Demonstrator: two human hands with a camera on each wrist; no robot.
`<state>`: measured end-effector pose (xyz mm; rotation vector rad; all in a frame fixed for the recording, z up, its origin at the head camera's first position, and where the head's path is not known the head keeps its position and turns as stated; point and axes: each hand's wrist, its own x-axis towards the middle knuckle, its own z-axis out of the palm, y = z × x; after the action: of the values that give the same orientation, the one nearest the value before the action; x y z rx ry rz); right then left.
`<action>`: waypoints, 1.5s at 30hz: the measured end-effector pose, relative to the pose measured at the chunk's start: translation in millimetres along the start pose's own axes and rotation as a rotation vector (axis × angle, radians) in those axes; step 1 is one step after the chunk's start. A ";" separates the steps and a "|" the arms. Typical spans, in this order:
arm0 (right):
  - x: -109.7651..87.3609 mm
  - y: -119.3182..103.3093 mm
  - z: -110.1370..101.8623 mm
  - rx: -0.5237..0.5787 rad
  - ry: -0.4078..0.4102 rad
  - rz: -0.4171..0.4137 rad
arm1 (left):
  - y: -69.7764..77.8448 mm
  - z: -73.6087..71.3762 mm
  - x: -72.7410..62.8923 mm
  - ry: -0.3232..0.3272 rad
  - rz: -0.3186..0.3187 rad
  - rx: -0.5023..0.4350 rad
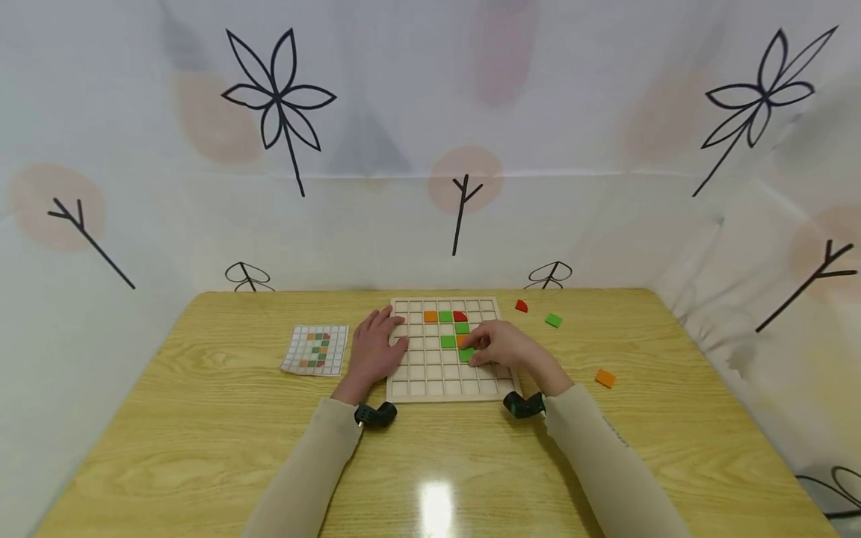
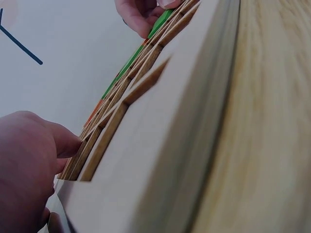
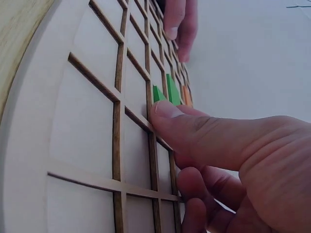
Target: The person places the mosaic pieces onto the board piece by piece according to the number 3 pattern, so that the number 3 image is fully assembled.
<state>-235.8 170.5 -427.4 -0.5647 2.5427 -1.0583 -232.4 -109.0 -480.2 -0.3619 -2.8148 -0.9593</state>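
Here we are, and the right hand [image 1: 506, 347] is busy just right of the frame's middle, thumb and finger pinching a green tile [image 1: 466, 356] over the board [image 1: 426, 373]. That tile sits low in the coloured cluster, just below an orange tile [image 1: 461, 341]. Over on the other side, the left hand [image 1: 374, 350] lies with its fingers spread across the board's left edge, touching it and gripping nothing, as if to steady it.

At left of centre lies a small card [image 1: 291, 365] with a printed coloured pattern, and the tiles on the board appear to follow it. So the step in hand, I'd say, is seating this green one in its square. Is it fully down? Hard to tell; the thumb covers much of it, even from the right wrist.

The next move seems to call for a light press, then a clean release that doesn't nudge its neighbours. After that, the card's lowest coloured row looks yet to be copied, and the pieces for it would be off to the right: a loose red tile [image 1: 521, 306], a loose green tile [image 1: 554, 320] and, lower down, a loose orange tile [image 1: 605, 379].
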 end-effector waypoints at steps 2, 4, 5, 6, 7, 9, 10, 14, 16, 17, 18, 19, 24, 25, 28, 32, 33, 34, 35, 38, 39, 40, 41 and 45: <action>0.2 0.4 0.5 0.003 -0.003 0.007 | -0.3 0.1 -0.3 -0.002 0.002 0.000; 0.3 0.3 0.9 0.013 -0.003 0.017 | -0.2 -0.2 -0.6 -0.002 0.004 -0.002; 0.3 0.0 1.0 0.015 -0.002 0.020 | -0.2 -0.3 -0.5 -0.003 0.004 -0.002; 0.5 0.0 1.2 0.013 0.000 0.022 | 0.0 -0.5 -0.7 -0.002 0.005 -0.001; 0.6 -0.1 1.4 0.008 0.001 0.022 | 0.4 -0.8 -0.7 -0.002 0.005 -0.001; 1.4 0.3 1.9 0.001 0.004 0.021 | 0.6 -0.9 -0.7 -0.002 0.004 0.003; 1.6 0.3 2.1 -0.004 0.006 0.022 | 0.7 -0.9 -0.6 -0.003 0.004 0.004; 2.1 1.2 2.6 -0.003 0.012 0.029 | 1.3 -1.2 -0.3 -0.004 0.003 0.001; 2.0 0.8 2.8 0.004 0.014 0.038 | 1.5 -1.7 -0.2 -0.004 0.003 -0.005; 2.5 1.1 3.1 0.006 0.014 0.037 | 1.4 -2.1 -0.3 -0.003 0.002 -0.007; 2.7 0.9 3.3 0.007 0.013 0.036 | 1.1 -2.3 -0.3 -0.004 0.000 -0.007; 2.8 0.8 3.4 0.008 0.011 0.033 | 1.1 -2.7 -0.5 -0.004 -0.002 -0.009; 2.5 0.3 3.3 0.012 0.004 0.015 | 0.7 -3.7 -1.1 -0.001 -0.008 -0.010; 2.2 0.5 2.9 0.011 0.004 0.010 | 0.8 -3.8 -1.3 0.002 -0.006 -0.009; 0.8 2.2 1.1 0.010 0.004 -0.011 | 1.0 -3.3 -0.9 0.001 0.001 -0.002; -0.9 4.8 -2.0 0.017 0.005 -0.037 | 1.6 -2.6 -0.1 -0.015 0.001 0.006; -0.9 5.7 -2.6 0.020 0.007 -0.039 | 1.7 -2.5 0.1 -0.018 0.000 0.007; -0.9 6.3 -3.3 0.020 0.010 -0.043 | 1.8 -2.5 0.3 -0.018 0.000 0.007; -0.7 6.9 -4.0 0.021 0.016 -0.047 | 1.8 -2.6 0.7 -0.017 0.000 0.010; -0.5 9.2 -6.0 0.031 0.039 -0.038 | 1.9 -3.2 1.9 -0.011 0.002 0.006; -0.4 10.2 -6.4 0.037 0.048 -0.032 | 1.9 -3.3 2.3 -0.009 0.003 0.006; -0.6 10.9 -7.0 0.043 0.058 -0.023 | 1.9 -3.4 2.4 -0.009 0.004 0.006; -0.9 11.5 -7.6 0.050 0.066 -0.015 | 1.9 -3.3 2.5 -0.010 0.003 0.005; -2.1 15.8 -10.0 0.045 0.100 -0.015 | 1.0 -2.2 1.4 -0.018 0.000 0.009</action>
<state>-242.0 187.6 -431.8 -0.5320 2.5964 -1.1730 -233.4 -109.4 -477.6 -0.3718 -2.8337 -0.9483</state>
